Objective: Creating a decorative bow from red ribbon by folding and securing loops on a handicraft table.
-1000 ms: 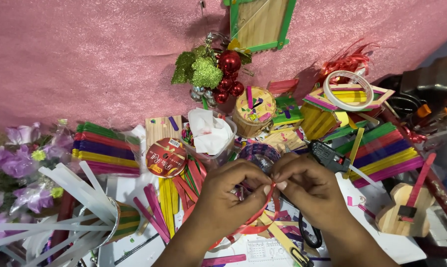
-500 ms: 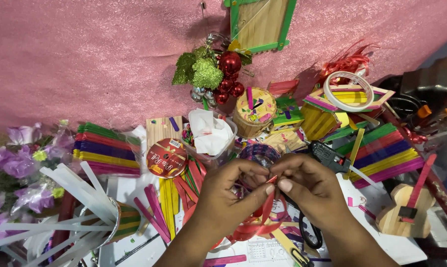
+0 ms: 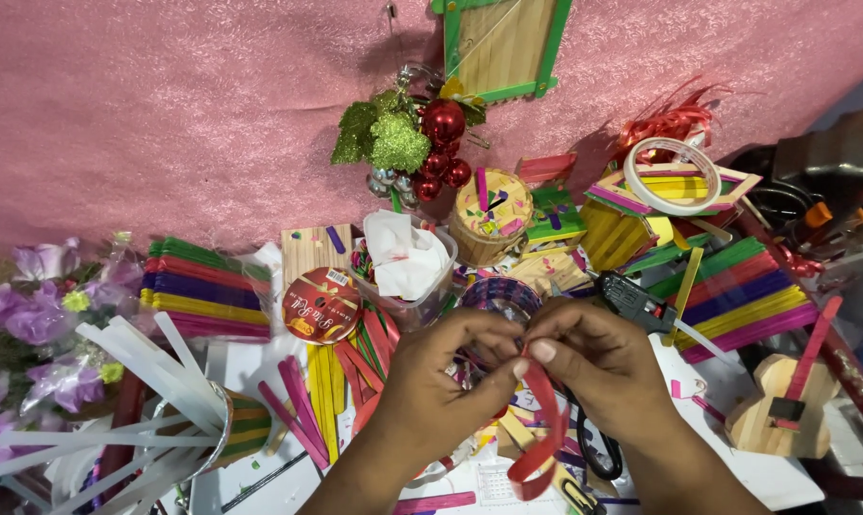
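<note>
Purple artificial flowers (image 3: 26, 315) crowd the far left edge, with white plastic strips (image 3: 145, 377) fanning out of a striped cup just beside them. Behind lies a stack of coloured craft sticks (image 3: 207, 291), then a round red ribbon spool (image 3: 322, 305) near loose red and yellow sticks (image 3: 341, 381). A clear tub holding white tissue (image 3: 403, 262) stands past the spool. At centre the left hand (image 3: 441, 381) and right hand (image 3: 594, 367) meet, fingertips touching; both pinch the top of a red ribbon (image 3: 541, 424), which loops down below them toward the near edge. Black scissors (image 3: 598, 453) lie under the right hand. Rightward sit a black glue gun (image 3: 632, 300), a tape roll (image 3: 675, 176), another fan of coloured sticks (image 3: 741, 291), and a small wooden guitar (image 3: 784, 410)
</note>
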